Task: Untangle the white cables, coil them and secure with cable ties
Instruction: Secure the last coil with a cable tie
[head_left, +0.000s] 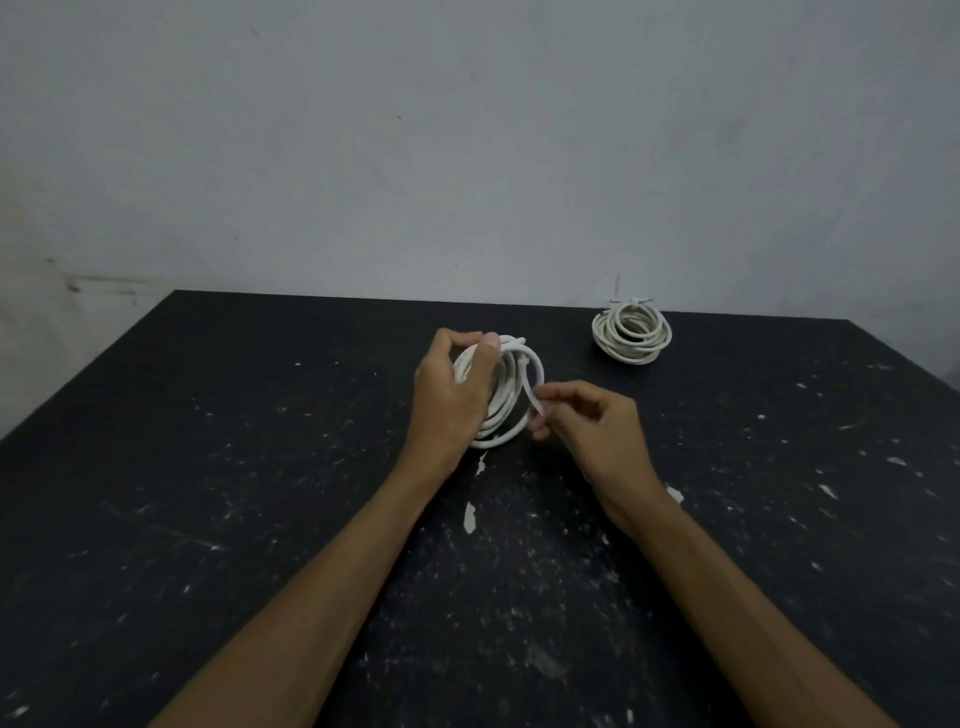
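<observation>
White cable coil (501, 410) sits mid-table, stood up on edge w/ its lower loops on the black table (208, 493). Left hand (449, 395) is curled round the coil's left side & top, thumb over the top strands, keeping the loops bunched. A white cable tie (534, 382) arcs over the coil's right side; right hand (592, 421) pinches its free tail between thumb & fingertips, other fingers loosely curled. Can't tell if the tail is already through the tie's head, too small & partly hidden. Judged step: cinching the tie on this 2nd coil. To do it well: keep the left-hand squeeze so no loop slips out, make sure the band goes round every strand, not just the outer ones, pull the tail straight along its own line w/ steady tension, stop once snug, no crushing the cable. Further out, near the table's back-right edge, a finished coil (632, 333) lies flat w/ a tie already on it, well apart from the hands. Table has white flecks & scuffs; plain grey wall (467, 130) behind.
</observation>
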